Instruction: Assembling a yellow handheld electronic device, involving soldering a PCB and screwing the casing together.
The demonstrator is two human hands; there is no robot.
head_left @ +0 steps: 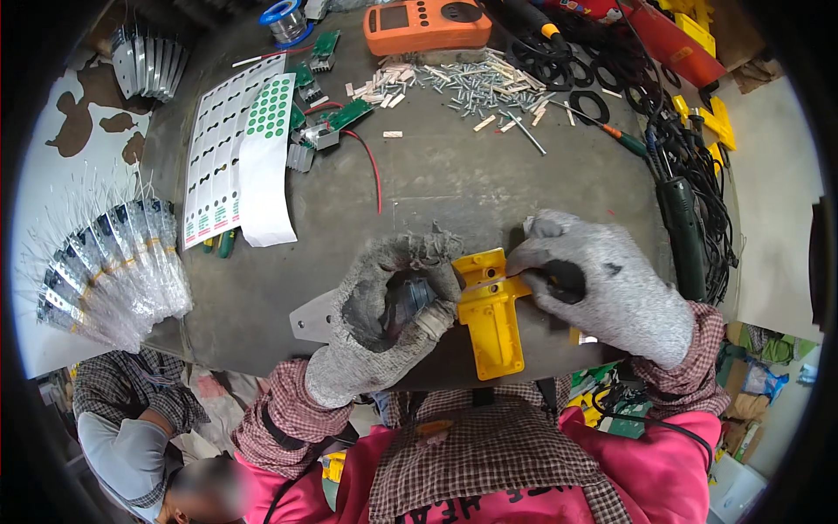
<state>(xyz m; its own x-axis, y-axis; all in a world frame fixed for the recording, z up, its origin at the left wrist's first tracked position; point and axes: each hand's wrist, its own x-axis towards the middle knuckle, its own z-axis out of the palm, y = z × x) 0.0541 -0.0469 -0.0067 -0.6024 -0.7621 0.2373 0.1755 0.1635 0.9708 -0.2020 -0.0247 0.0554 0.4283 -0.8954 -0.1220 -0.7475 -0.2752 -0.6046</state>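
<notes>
A yellow plastic housing [493, 323] with screw holes lies between my hands near the table's front edge. My left hand [393, 297], in a worn grey glove, is curled, with its fingertips at the housing's left side. Something dark and ridged shows inside that curl; I cannot tell whether it is a part or the glove's palm. From behind this hand a flat silver metal plate [312, 320] with small holes sticks out to the left. Thumb and fingers of my gloved right hand [580, 271] pinch the housing's upper right edge.
Loose screws [480, 86] and pale plugs pile before an orange meter [428, 26]. Sticker sheets [240, 148], green circuit boards [349, 113] and a red wire lie left. Bagged plates [113, 266] fan out far left. Cables and a soldering iron [621, 138] line the right. Another person [131, 437] sits lower left.
</notes>
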